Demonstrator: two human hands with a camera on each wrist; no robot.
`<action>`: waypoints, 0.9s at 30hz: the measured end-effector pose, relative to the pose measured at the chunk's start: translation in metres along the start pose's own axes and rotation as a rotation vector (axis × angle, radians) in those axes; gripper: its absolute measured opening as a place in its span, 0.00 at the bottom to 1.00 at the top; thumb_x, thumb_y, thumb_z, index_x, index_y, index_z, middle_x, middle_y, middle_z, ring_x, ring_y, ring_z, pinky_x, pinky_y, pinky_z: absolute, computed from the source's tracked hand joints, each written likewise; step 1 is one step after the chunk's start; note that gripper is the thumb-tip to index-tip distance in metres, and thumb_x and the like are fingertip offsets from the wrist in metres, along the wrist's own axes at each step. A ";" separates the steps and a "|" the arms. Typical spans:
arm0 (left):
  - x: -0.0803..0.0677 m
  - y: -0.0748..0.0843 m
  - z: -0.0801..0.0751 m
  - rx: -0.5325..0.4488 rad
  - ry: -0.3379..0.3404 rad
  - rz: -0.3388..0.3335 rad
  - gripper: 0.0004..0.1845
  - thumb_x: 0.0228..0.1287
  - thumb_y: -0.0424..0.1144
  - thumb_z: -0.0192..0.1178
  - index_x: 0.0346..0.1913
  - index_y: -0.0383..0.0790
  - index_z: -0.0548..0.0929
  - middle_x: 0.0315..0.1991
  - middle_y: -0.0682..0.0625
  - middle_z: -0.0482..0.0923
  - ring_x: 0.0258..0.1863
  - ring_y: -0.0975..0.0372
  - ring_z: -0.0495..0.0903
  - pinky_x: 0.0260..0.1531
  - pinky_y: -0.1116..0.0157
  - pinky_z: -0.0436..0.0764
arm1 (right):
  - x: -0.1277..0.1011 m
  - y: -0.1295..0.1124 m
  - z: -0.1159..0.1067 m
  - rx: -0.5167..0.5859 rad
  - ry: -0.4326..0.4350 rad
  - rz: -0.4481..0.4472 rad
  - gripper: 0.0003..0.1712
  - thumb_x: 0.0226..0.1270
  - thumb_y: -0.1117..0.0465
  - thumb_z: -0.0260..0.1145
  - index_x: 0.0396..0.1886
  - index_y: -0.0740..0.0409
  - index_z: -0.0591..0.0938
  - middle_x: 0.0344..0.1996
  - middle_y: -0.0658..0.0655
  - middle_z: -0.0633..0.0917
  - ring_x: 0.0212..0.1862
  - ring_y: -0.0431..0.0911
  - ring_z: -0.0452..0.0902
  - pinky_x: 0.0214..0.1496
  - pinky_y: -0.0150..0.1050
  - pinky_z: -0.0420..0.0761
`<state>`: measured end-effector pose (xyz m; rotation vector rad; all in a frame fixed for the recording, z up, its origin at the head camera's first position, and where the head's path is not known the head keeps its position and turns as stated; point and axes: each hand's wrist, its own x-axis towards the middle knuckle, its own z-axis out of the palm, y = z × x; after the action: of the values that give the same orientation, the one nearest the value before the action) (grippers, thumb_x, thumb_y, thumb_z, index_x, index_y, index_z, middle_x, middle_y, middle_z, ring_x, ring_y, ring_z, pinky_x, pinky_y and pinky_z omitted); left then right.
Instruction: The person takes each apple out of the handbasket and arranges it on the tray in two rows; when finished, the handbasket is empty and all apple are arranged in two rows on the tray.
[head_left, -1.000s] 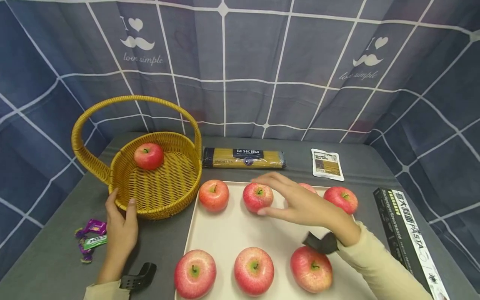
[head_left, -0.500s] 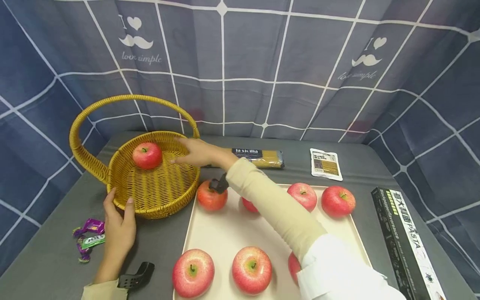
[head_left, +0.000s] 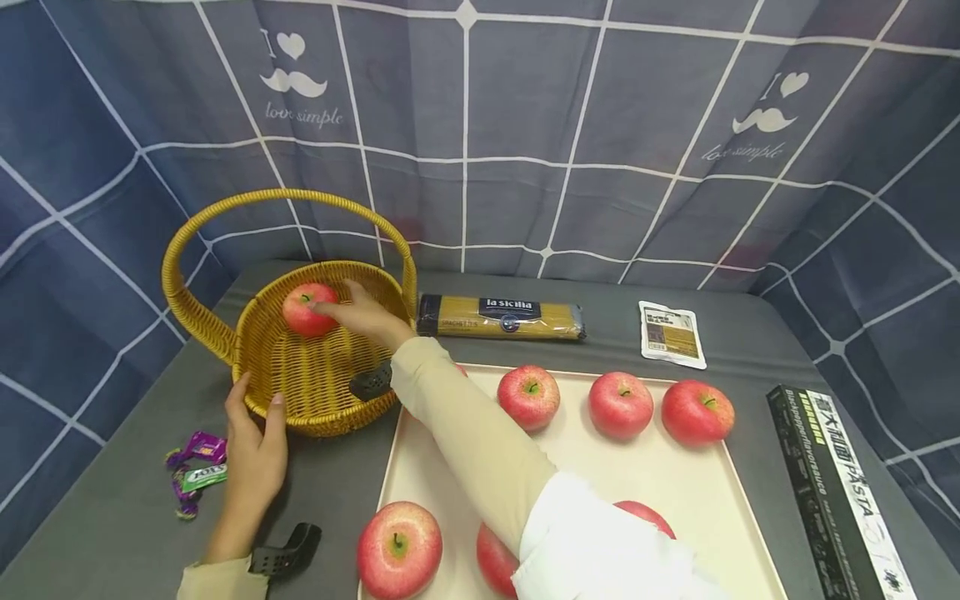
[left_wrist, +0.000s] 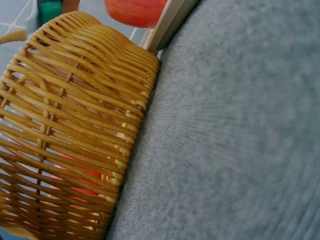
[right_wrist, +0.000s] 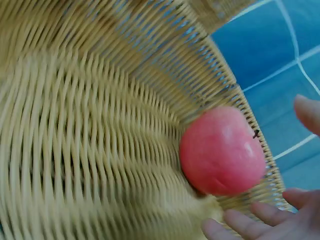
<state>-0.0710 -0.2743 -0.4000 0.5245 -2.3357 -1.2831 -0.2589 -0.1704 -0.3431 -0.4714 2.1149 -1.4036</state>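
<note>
A yellow wicker basket point(head_left: 330, 425) with a tall looped handle stands at the left; one red apple point(head_left: 302, 310) lies inside against its far wall. My right hand point(head_left: 367, 317) reaches over the right rim into the basket, its thumb overlapping the apple in the head view. In the right wrist view the fingers point(right_wrist: 250, 222) are spread beside the apple, with a gap showing. My left hand point(head_left: 255, 458) rests at the basket's near left side, fingertips against the wall. Several red apples point(head_left: 528, 397) sit on a cream tray point(head_left: 592, 467), some partly hidden by the right sleeve.
Behind the tray lies a spaghetti packet point(head_left: 502, 318), with a small white pouch point(head_left: 671, 333) to its right. A black pasta box point(head_left: 836, 492) stands along the right. Wrapped candies point(head_left: 198, 467) lie left of my left hand. A checked curtain point(head_left: 510, 125) encloses the back.
My right hand has moved left from above the tray, over the basket's rim, to the apple inside. My left hand stays at the basket. The head view has shifted slightly.
</note>
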 end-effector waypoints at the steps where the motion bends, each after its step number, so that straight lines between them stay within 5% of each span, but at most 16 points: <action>1: 0.000 0.000 0.001 0.002 -0.001 0.002 0.31 0.69 0.47 0.42 0.70 0.49 0.45 0.70 0.35 0.46 0.68 0.41 0.48 0.62 0.40 0.49 | 0.002 0.003 0.002 0.068 -0.009 0.009 0.46 0.58 0.39 0.58 0.71 0.41 0.47 0.71 0.48 0.52 0.70 0.48 0.53 0.67 0.46 0.61; 5: 0.000 0.002 0.001 0.018 0.002 0.001 0.31 0.69 0.48 0.42 0.70 0.49 0.45 0.70 0.36 0.46 0.68 0.40 0.49 0.61 0.38 0.50 | 0.009 0.010 0.008 0.219 -0.079 0.035 0.47 0.59 0.41 0.58 0.71 0.40 0.43 0.72 0.46 0.48 0.71 0.47 0.50 0.67 0.47 0.61; 18: -0.001 0.003 -0.001 0.025 -0.028 -0.015 0.32 0.69 0.49 0.41 0.70 0.49 0.43 0.71 0.37 0.43 0.69 0.42 0.46 0.62 0.39 0.49 | 0.011 0.010 0.011 0.236 -0.224 0.035 0.54 0.58 0.50 0.62 0.70 0.34 0.33 0.72 0.42 0.41 0.71 0.44 0.50 0.66 0.48 0.64; 27: 0.000 0.004 -0.003 0.030 0.000 0.002 0.31 0.68 0.47 0.43 0.70 0.46 0.46 0.70 0.35 0.47 0.68 0.41 0.49 0.62 0.39 0.50 | 0.002 0.009 0.010 0.118 -0.543 0.021 0.48 0.59 0.59 0.62 0.70 0.32 0.45 0.70 0.36 0.45 0.67 0.40 0.57 0.62 0.42 0.69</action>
<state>-0.0699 -0.2743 -0.3955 0.5314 -2.3585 -1.2483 -0.2537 -0.1751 -0.3550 -0.6900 1.5883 -1.2090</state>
